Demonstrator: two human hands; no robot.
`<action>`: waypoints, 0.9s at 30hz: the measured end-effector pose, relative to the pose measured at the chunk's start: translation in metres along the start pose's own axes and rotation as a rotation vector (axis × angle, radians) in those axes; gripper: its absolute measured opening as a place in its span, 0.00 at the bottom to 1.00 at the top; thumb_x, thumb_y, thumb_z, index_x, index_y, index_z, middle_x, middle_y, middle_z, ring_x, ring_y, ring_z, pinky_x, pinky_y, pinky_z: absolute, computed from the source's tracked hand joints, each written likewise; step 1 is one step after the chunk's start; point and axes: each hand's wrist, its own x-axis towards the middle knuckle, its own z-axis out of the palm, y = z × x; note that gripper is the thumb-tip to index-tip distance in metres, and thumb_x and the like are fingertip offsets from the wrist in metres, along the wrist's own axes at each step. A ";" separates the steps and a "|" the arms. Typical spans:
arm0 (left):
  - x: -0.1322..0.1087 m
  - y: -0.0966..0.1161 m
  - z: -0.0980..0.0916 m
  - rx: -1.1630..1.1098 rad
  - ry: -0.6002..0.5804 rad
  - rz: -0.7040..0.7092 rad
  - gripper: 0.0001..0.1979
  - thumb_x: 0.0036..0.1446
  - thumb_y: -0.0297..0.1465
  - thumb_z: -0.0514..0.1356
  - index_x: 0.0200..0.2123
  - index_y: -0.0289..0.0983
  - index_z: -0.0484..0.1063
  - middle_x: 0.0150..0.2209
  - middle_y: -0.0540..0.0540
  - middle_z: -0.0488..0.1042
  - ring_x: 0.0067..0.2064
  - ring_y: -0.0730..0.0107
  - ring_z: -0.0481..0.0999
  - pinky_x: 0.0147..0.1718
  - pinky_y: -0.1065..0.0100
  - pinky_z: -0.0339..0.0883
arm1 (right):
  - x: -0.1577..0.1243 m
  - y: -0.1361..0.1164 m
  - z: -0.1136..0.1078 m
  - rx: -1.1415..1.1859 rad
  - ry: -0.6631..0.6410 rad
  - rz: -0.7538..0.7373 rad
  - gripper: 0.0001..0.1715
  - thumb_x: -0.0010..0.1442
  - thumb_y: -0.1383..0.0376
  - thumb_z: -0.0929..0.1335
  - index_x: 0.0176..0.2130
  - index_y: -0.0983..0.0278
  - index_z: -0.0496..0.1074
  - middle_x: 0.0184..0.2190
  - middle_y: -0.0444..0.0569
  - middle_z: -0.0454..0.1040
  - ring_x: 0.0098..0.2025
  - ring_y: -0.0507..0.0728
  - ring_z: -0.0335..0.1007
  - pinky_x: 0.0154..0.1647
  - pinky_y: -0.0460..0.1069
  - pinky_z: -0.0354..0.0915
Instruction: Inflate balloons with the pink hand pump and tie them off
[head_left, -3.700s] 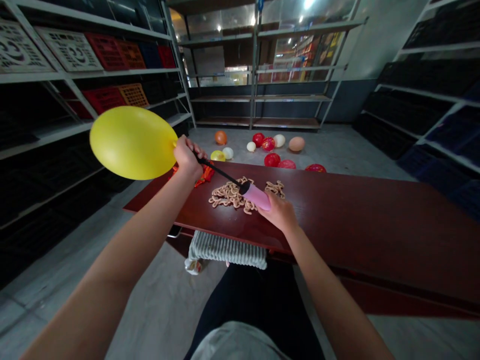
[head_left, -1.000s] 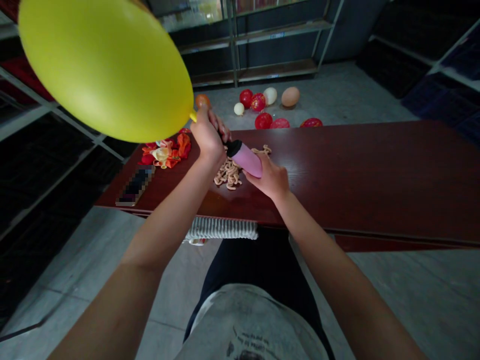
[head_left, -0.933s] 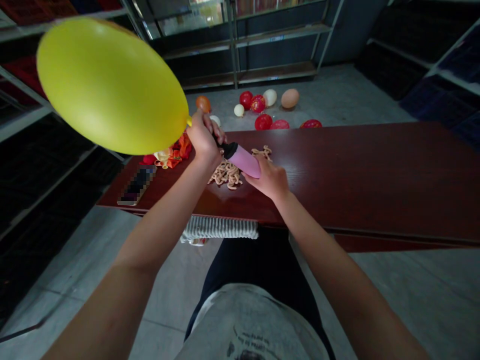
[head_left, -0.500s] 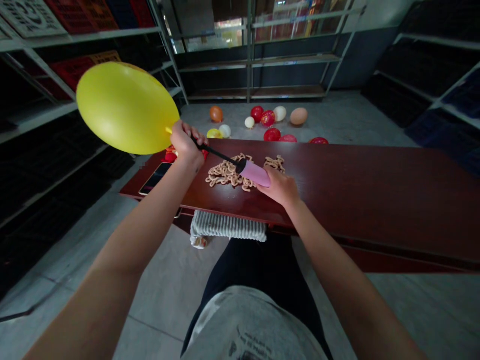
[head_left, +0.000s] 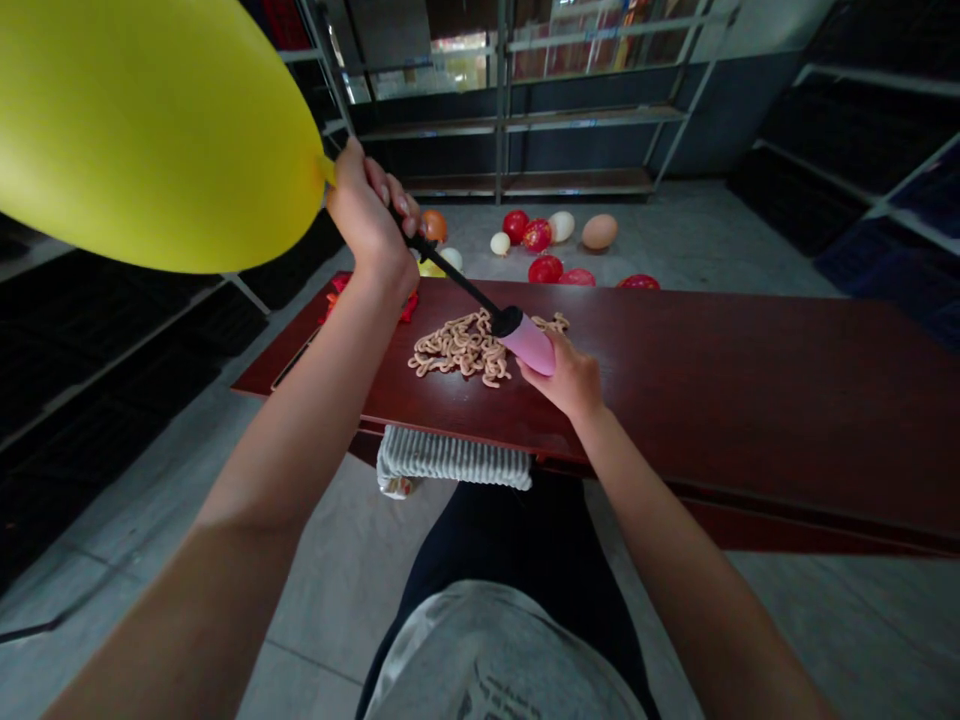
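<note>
A large inflated yellow balloon (head_left: 157,140) fills the upper left, partly cut off by the frame. My left hand (head_left: 367,215) is closed around its neck, where it meets the black end of a balloon pump. The pink barrel of the balloon pump (head_left: 531,346) is gripped by my right hand (head_left: 566,375) above the table. Between the two hands runs the pump's black rod. Beneath it, uninflated beige balloons (head_left: 457,345) lie in a heap, and a smaller bunch sits behind my right hand. Red balloons (head_left: 409,305) lie partly hidden behind my left wrist.
The dark red table (head_left: 735,390) spans the front. A phone edge (head_left: 296,358) shows beside my left forearm. Grey ribbed cloth (head_left: 454,457) hangs at the near edge. Several inflated balloons (head_left: 600,232) rest on the floor beyond, before metal shelves (head_left: 577,122).
The yellow balloon looks bigger and nearer, moving up and left. My left hand has risen, showing more of the black rod. My right hand has shifted slightly right.
</note>
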 end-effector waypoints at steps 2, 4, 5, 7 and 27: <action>-0.001 -0.008 0.013 0.031 -0.055 0.039 0.25 0.72 0.34 0.46 0.20 0.40 0.46 0.14 0.52 0.47 0.15 0.73 0.46 0.17 0.66 0.41 | 0.000 0.001 0.000 0.024 0.007 0.028 0.32 0.59 0.49 0.68 0.54 0.67 0.69 0.45 0.59 0.80 0.39 0.63 0.79 0.37 0.54 0.72; -0.003 -0.019 0.023 0.058 -0.105 0.047 0.25 0.72 0.33 0.45 0.19 0.40 0.47 0.14 0.52 0.47 0.14 0.73 0.46 0.16 0.66 0.41 | 0.001 0.002 0.001 0.036 0.010 0.055 0.33 0.59 0.49 0.68 0.55 0.67 0.68 0.44 0.59 0.80 0.39 0.63 0.79 0.37 0.55 0.72; -0.005 -0.026 0.028 0.069 -0.122 0.041 0.25 0.72 0.34 0.46 0.19 0.41 0.47 0.14 0.52 0.47 0.14 0.72 0.46 0.16 0.66 0.41 | 0.002 0.002 0.001 0.041 0.012 0.070 0.33 0.59 0.49 0.68 0.55 0.67 0.68 0.43 0.59 0.80 0.39 0.63 0.79 0.37 0.55 0.72; -0.009 -0.044 0.034 0.097 -0.140 0.026 0.24 0.71 0.35 0.46 0.20 0.41 0.47 0.14 0.52 0.47 0.15 0.72 0.46 0.16 0.66 0.42 | 0.003 0.003 0.002 0.051 0.023 0.098 0.33 0.59 0.49 0.68 0.55 0.66 0.67 0.44 0.58 0.80 0.39 0.63 0.79 0.37 0.55 0.73; -0.030 -0.098 -0.014 0.080 0.036 -0.121 0.20 0.68 0.34 0.47 0.22 0.41 0.47 0.17 0.54 0.46 0.14 0.74 0.47 0.17 0.68 0.50 | 0.006 -0.005 0.000 -0.034 -0.066 0.022 0.31 0.58 0.48 0.69 0.53 0.65 0.70 0.43 0.56 0.81 0.36 0.62 0.79 0.31 0.51 0.66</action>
